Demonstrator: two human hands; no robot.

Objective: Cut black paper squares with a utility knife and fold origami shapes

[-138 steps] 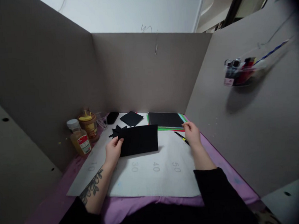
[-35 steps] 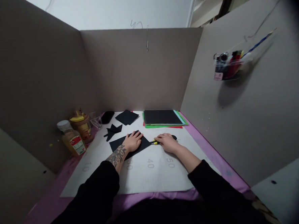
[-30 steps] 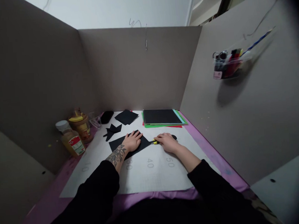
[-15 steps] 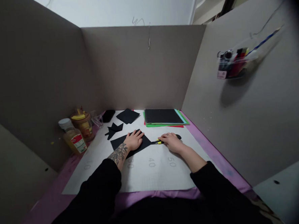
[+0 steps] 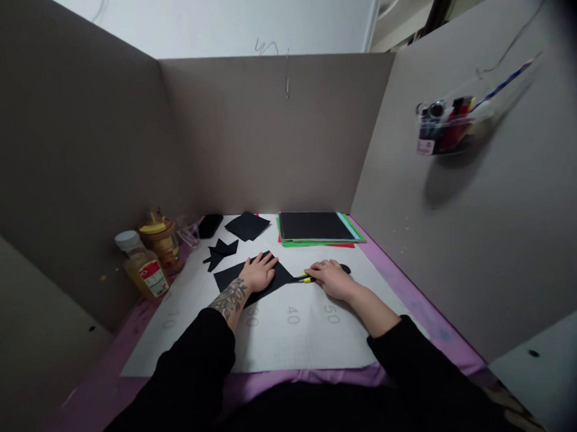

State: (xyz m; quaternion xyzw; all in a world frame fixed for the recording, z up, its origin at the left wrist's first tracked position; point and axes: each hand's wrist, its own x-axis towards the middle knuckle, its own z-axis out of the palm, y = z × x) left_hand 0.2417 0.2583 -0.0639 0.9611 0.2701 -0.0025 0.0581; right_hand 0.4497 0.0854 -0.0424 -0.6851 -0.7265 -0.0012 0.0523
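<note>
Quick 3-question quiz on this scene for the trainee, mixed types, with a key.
1. True or false: the left hand lies on the black sheet with its fingers spread.
2. Which hand is on the black-and-yellow tool?
A) left
B) right
C) both
3. Fill in: the clear container of supplies is mounted on the ____ wall.

Key: 1 true; 2 B, the right hand; 3 right.
</note>
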